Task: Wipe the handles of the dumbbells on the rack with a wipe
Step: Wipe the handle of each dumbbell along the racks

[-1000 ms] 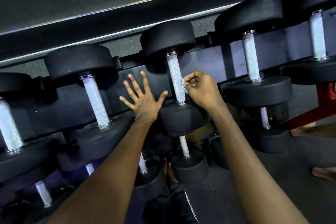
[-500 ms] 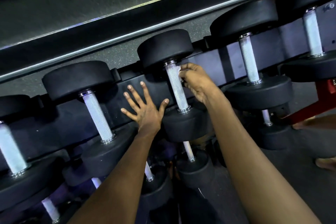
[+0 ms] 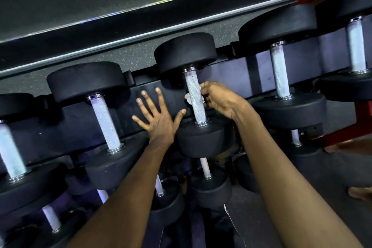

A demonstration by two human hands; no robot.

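Dumbbell handle in the middle of the rack's top row is where I have the white wipe. It is wrapped round the knurled steel bar about halfway along, and a scrap of it shows on the far side of the bar from my right fingers. My right hand comes in from the right with those fingers curled round the bar, pinching the wipe against the metal. I cannot tell how much of the wipe lies under them. The dumbbell rests on the rack, with one black head above the fingers and the other below them.

My left hand lies flat on the rack's dark rail just left of the handle. My left fingers are straight and spread wide, and the thumb tip points toward the bar. Further left of those fingers sits the next dumbbell. Another sits to the right of my right fingers. Both are apart from my hands. Lower rows of dumbbells show beneath my forearms.
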